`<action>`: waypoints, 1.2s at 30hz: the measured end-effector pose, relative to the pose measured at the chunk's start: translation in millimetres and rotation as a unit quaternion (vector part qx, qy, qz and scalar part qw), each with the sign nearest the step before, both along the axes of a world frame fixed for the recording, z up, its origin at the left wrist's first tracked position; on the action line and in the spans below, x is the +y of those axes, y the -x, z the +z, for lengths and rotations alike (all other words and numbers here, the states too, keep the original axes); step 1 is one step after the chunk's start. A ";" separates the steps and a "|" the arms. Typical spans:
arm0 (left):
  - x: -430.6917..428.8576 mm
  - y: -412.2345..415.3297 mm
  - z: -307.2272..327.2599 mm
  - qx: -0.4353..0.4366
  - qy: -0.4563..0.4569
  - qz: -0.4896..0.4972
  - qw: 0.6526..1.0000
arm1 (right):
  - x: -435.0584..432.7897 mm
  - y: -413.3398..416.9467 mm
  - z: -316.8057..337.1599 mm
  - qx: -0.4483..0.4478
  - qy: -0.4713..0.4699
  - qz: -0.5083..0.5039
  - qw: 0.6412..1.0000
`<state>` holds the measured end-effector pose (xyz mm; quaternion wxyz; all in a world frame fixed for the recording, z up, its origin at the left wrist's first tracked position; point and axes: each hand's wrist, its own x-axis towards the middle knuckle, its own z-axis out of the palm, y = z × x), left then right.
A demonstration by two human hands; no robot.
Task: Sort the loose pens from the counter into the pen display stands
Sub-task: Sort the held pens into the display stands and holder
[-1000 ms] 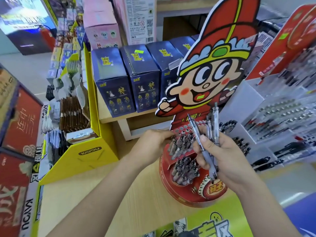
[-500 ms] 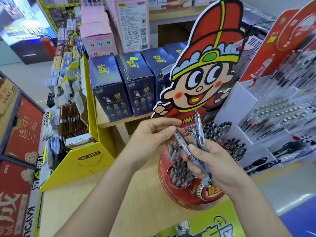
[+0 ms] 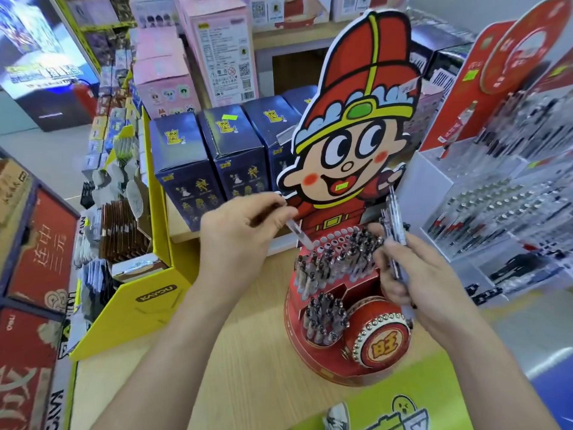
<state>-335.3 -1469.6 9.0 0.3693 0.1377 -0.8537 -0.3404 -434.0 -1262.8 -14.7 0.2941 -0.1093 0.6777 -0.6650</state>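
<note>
Left hand [image 3: 242,240] pinches clear-barrelled pen [image 3: 299,235], tip at red cardboard cartoon pen stand [image 3: 319,364]. Right hand [image 3: 418,280] curled round upright bundle of silver pens [image 3: 394,215].

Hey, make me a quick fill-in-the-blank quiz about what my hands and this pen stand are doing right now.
The left hand pinches one pen, its tip aimed at the ____ display stand.
The right hand grips a bundle of spare ____.
The cartoon figure on the stand wears a red ____.
Behind the stand sits a row of dark ____ boxes.
Missing words: red; pens; hat; blue.
</note>
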 end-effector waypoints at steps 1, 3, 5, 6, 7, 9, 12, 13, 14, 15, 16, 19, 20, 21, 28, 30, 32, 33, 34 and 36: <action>0.7 3.0 -7.2 -0.020 0.030 -0.003 0.999 | 0.1 -0.2 -0.6 0.011 0.000 0.003 1.000; 1.6 8.0 -19.7 -0.048 0.070 -0.008 0.996 | 0.3 -1.3 -2.7 0.032 -0.011 0.016 0.999; 2.3 12.0 -28.7 -0.065 0.097 -0.016 0.993 | 1.0 -1.4 -5.5 0.032 -0.008 0.024 0.999; 2.6 14.0 -33.1 -0.071 0.101 -0.022 0.992 | 1.3 -0.8 -6.8 0.025 -0.002 0.025 0.999; 2.6 15.8 -37.0 -0.076 0.100 -0.029 0.992 | 1.5 0.0 -7.9 0.017 0.003 0.028 0.999; 1.5 19.0 -42.9 -0.086 0.092 -0.042 0.991 | 1.7 1.8 -9.6 0.015 0.012 0.039 0.999; 1.8 22.4 -45.1 -0.085 0.101 -0.060 0.989 | 0.3 2.0 -9.3 0.012 0.038 0.051 0.998; 1.7 24.0 -43.7 -0.084 0.103 -0.067 0.989 | -0.2 1.6 -8.0 0.003 0.052 0.045 0.998; 1.5 25.9 -41.5 -0.087 0.110 -0.075 0.987 | -1.1 1.1 -6.3 -0.007 0.065 0.041 0.997; 1.2 28.1 -40.0 -0.095 0.127 -0.083 0.984 | -2.0 0.5 -4.7 -0.016 0.076 0.038 0.996; 0.9 30.7 -38.9 -0.111 0.151 -0.094 0.978 | -2.8 0.0 -3.1 -0.023 0.083 0.037 0.996; -0.4 36.7 -41.9 -0.159 0.185 -0.124 0.962 | -4.3 -0.5 -0.8 -0.035 0.091 0.036 0.995; 0.3 36.2 -43.7 -0.169 0.167 -0.129 0.963 | -4.3 -0.4 -0.4 -0.036 0.093 0.035 0.994; 1.4 34.9 -45.4 -0.169 0.138 -0.129 0.967 | -4.2 -0.2 -0.3 -0.036 0.095 0.033 0.994; 2.5 31.1 -35.4 -0.084 0.029 -0.081 0.993 | -2.1 1.0 -0.7 -0.036 0.100 0.029 0.994; 2.9 33.1 -34.8 -0.091 0.030 -0.092 0.991 | -2.1 1.2 -0.9 -0.037 0.099 0.032 0.994; 2.6 34.4 -40.3 -0.115 0.057 -0.102 0.986 | -2.1 0.9 -1.1 -0.037 0.097 0.037 0.994; 2.1 34.6 -44.4 -0.128 0.068 -0.108 0.984 | -1.9 0.8 -1.2 -0.037 0.095 0.039 0.994; 1.9 34.7 -48.5 -0.138 0.073 -0.113 0.981 | -1.5 0.8 -1.4 -0.037 0.092 0.041 0.994; 2.4 35.1 -52.5 -0.157 0.067 -0.124 0.977 | -1.3 0.6 -1.5 -0.034 0.084 0.044 0.995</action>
